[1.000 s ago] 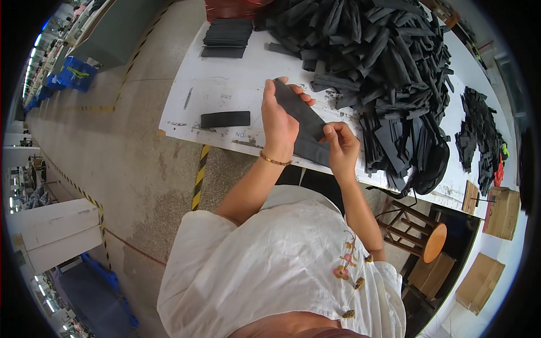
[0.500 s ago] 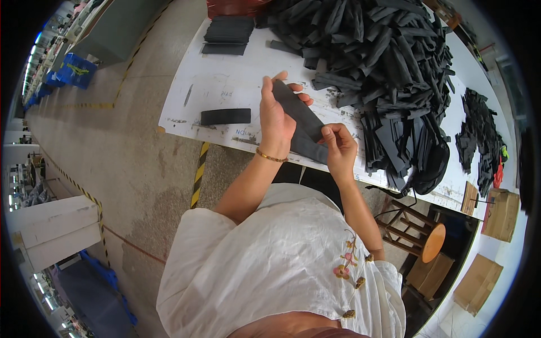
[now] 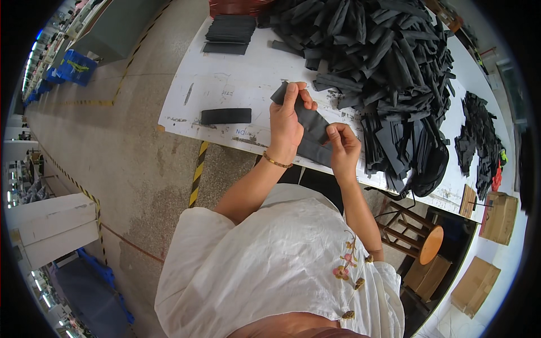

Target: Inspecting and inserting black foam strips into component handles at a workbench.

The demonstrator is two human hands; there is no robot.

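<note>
While the person stands at the edge of the white worktable [image 3: 236, 84], both hands are closed on one dark grey fabric strip [image 3: 311, 121], held just above the table's near edge. The left hand [image 3: 285, 121] wraps the strip's upper part, with the fingers curled over its far end and the thumb behind; the right hand [image 3: 341, 147] pinches the lower end between thumb and fingertips.

Compared with a second ago, the strip has been drawn up a little straighter between the two hands, and the left fingers have slid nearer its top end, so more of the strip's middle now shows between the hands. The right hand has barely shifted. That reads as smoothing or lining the piece up in the hands, not yet setting it down: the strip is clear of the tabletop and touches none of the other pieces.

To the left of the hands, a single flat black strip [image 3: 226, 116] lies alone on the table, well apart from them. Farther back on the left sits a neat stack of dark strips [image 3: 229, 32]. To the right and behind, a large loose heap of black strips [image 3: 383, 62] covers much of the table, its nearest edge just beside the right hand. A gold bracelet [image 3: 276, 163] circles the left wrist.
</note>
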